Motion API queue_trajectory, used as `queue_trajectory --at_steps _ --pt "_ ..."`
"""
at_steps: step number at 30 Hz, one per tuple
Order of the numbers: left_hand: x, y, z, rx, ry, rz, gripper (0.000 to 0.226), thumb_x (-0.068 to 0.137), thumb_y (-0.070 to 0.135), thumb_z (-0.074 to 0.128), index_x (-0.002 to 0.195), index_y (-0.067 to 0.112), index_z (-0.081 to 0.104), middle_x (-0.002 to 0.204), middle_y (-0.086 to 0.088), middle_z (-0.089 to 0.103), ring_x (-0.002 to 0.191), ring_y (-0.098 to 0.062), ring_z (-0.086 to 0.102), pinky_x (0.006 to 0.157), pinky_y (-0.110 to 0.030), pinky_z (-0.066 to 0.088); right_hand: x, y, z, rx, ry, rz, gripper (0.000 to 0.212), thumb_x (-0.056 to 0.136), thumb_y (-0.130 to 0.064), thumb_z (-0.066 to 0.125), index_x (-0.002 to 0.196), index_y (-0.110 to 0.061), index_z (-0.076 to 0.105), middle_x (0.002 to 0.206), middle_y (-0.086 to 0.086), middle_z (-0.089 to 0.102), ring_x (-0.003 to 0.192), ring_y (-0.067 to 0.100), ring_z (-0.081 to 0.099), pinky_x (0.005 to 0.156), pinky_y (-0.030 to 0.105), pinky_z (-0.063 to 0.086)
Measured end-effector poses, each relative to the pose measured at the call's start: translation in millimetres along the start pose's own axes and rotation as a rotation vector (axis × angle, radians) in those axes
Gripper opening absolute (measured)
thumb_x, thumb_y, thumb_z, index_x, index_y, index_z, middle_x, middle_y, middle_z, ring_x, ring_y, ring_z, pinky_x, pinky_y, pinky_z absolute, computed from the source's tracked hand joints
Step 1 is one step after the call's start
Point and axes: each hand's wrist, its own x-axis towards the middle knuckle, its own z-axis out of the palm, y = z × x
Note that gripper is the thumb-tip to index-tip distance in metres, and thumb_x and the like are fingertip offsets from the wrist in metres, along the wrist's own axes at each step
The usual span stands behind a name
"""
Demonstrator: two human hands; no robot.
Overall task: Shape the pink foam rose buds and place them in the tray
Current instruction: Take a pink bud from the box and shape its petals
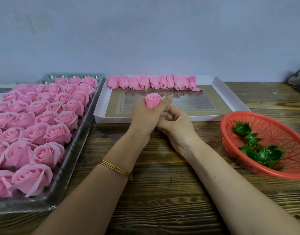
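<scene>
Gripping one pink foam rose bud (pixel 153 102) in the left hand (pixel 145 116), curling the fingers (pixel 166 100) tightly round its lower half and leaving only the petal tips showing, over the near half of the white tray (pixel 230 102). Tucking the right hand (pixel 174 124) in against the left from below, bending its fingers (pixel 169 114) towards the bud's base (hiding whether pinching the base or merely touching the other hand). Probably squeezing the petals into shape, not yet placing. Risking a creased or crushed bud by pressing such soft foam too hard; risking petals springing open by letting go too soon; risking knocking the row of shaped buds (pixel 152 82) lying along the tray's far edge by setting this one down too close; risking brushing the open roses (pixel 35 124) on the desk's (pixel 162 184) left side with the forearm.
</scene>
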Motion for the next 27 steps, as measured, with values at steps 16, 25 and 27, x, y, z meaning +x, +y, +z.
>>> queue_trajectory --at_steps 16,25,27 --pt "5.2 6.6 -12.6 0.068 -0.219 -0.052 0.028 0.074 0.032 0.075 0.051 0.024 0.06 0.059 -0.001 0.056 0.06 -0.018 0.056 0.062 -0.035 0.046 -1.2 -3.1 -5.3 -0.004 -0.092 0.004 0.017 0.079 0.014 0.062 0.088 0.001 0.068 0.067 0.004 0.064 0.061 0.007 0.057 0.062 0.017 0.046" --pt "7.8 6.7 -14.5 0.012 -0.212 -0.099 0.024 0.083 0.029 0.074 0.075 0.009 0.063 0.063 0.001 0.064 0.06 -0.015 0.059 0.055 -0.029 0.043 1.7 -4.8 -6.4 0.072 -0.132 0.082 0.026 0.081 0.01 0.061 0.07 -0.01 0.074 0.067 -0.002 0.063 0.065 0.009 0.056 0.063 0.017 0.047" --pt "9.4 4.0 -14.4 -0.006 -0.161 -0.098 0.023 0.086 0.027 0.073 0.076 0.008 0.064 0.064 -0.004 0.064 0.062 -0.019 0.061 0.063 -0.034 0.051 0.8 -4.4 -5.0 0.067 -0.096 0.043 0.018 0.074 0.009 0.066 0.09 0.0 0.07 0.076 0.002 0.066 0.073 0.012 0.06 0.073 0.021 0.05"
